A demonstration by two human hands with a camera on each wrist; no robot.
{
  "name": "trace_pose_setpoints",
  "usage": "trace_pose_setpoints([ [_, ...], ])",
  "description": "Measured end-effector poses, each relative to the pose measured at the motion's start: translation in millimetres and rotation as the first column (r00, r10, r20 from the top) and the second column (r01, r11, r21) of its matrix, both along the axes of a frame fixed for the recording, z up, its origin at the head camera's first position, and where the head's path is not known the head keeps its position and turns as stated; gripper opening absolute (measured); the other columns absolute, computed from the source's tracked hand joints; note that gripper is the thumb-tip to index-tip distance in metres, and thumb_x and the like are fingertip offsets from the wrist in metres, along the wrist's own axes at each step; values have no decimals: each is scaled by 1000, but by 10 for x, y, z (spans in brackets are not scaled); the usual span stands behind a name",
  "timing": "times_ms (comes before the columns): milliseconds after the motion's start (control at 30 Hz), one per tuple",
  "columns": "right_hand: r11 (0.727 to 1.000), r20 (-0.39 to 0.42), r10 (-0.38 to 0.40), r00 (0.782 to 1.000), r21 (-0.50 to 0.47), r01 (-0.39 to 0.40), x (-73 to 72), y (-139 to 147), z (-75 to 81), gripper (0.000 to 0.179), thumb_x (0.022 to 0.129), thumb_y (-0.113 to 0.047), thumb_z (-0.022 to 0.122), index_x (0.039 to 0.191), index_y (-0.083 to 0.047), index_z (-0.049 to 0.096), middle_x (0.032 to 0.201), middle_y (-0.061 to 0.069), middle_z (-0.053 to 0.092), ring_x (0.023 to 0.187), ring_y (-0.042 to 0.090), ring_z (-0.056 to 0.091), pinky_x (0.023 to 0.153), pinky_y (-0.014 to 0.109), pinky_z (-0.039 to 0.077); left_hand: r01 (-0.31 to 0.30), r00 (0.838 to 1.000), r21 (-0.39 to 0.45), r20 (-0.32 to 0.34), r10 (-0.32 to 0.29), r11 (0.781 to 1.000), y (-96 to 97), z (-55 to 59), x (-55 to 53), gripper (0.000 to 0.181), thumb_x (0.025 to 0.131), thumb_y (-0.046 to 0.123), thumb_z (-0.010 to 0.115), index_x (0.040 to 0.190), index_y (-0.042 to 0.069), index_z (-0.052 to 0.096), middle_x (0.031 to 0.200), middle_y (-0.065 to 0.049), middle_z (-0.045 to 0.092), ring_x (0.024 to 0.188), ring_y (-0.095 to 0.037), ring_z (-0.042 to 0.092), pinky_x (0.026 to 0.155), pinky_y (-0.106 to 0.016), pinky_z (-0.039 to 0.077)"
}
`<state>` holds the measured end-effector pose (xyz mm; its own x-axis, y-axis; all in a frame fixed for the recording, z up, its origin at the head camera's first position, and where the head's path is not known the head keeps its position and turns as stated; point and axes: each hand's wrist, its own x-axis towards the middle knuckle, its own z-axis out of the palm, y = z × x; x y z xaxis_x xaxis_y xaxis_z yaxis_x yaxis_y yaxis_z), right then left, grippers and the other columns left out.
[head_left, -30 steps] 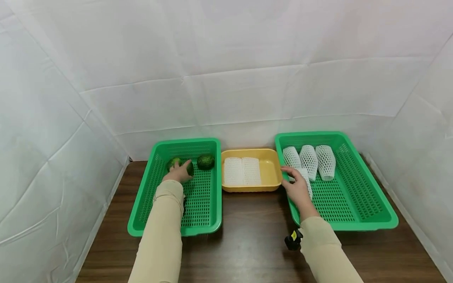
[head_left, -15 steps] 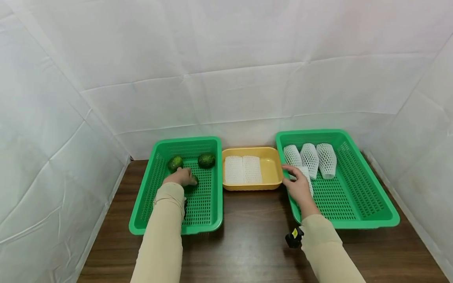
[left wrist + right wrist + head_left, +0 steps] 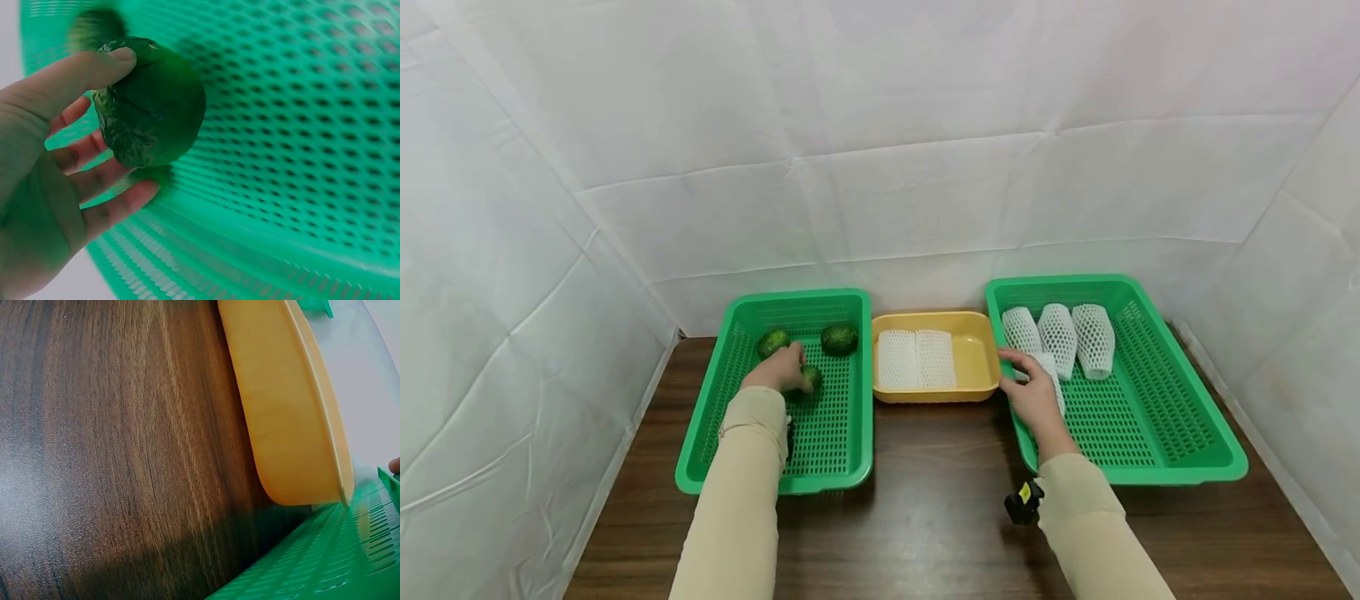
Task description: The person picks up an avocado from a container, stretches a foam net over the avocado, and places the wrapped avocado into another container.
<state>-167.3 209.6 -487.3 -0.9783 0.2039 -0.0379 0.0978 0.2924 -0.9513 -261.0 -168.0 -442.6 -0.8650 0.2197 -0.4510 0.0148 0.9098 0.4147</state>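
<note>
In the left green basket (image 3: 850, 467), my left hand (image 3: 777, 371) holds a dark green, rough-skinned avocado (image 3: 165, 109). The left wrist view has the thumb on top of it and the fingers around its far side. Two more avocados lie farther back, one at the left (image 3: 772, 342) and one at the right (image 3: 839, 340). My right hand (image 3: 1033, 402) rests at the left rim of the right green basket (image 3: 1195, 475), its fingers loosely bent. Beneath and beside it lies a white foam net sleeve (image 3: 1051, 375); in the right wrist view only a fingertip (image 3: 395, 465) shows.
Between the baskets stands a yellow tray (image 3: 976, 362) with flat white foam nets (image 3: 897, 360) in its left part. Several bulging foam net sleeves (image 3: 1093, 340) lie at the back of the right basket. White sheeting (image 3: 910, 200) closes off the back and sides of the wooden table (image 3: 925, 500).
My left hand has moved from beside the rear left avocado a little toward the front, with the held avocado turning in the fingers. My right hand stays at the rim.
</note>
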Motion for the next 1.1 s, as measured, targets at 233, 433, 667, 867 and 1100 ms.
trace_pose_setpoints([
  [233, 1000, -1, -5, 1000, -4, 5, 4, 0, 12, 41, 90, 1, 49, 131, -3, 50, 139, 11, 42, 125, 31, 36, 96, 46, 35, 25, 992, 120, -129, -9, 992, 165, 297, 161, 42, 86, 17, 66, 118, 5, 42, 121, -19, 41, 87, -28, 48, 69, -40, 41],
  [433, 1000, 1, -1, 1000, -13, 1, 8, -14, 16, 40, 91, 1, 49, 130, -2, 50, 139, 12, 41, 125, 31, 36, 96, 46, 34, 73, 977, 147, -210, -41, 986, 381, 443, 381, 44, 86, 20, 66, 122, 7, 45, 123, -17, 40, 92, -28, 49, 74, -42, 43],
  [667, 1000, -1, 2, 1000, -7, -2, 22, -22, 21, 39, 91, 1, 49, 130, -2, 50, 140, 12, 41, 125, 31, 36, 96, 46, 35, 116, 955, 179, -289, -60, 977, 558, 522, 532, 45, 85, 20, 67, 124, 7, 47, 123, -16, 40, 98, -27, 49, 78, -43, 44],
  [867, 1000, 6, 5, 1000, -8, -5, 14, -14, 25, 40, 91, -1, 49, 131, -2, 49, 140, 11, 40, 126, 32, 35, 96, 47, 34, 132, 946, 235, -320, -51, 963, 648, 540, 609, 44, 85, 19, 67, 123, 9, 48, 123, -15, 39, 94, -26, 48, 74, -40, 45],
  [1100, 1000, 10, -1, 1000, -12, 1, 2, -8, 15, 41, 92, 0, 49, 132, -4, 49, 140, 10, 40, 126, 31, 35, 97, 47, 34, 116, 943, 261, -331, -24, 958, 761, 535, 727, 45, 85, 20, 67, 124, 10, 48, 127, -15, 38, 98, -28, 47, 74, -41, 47],
])
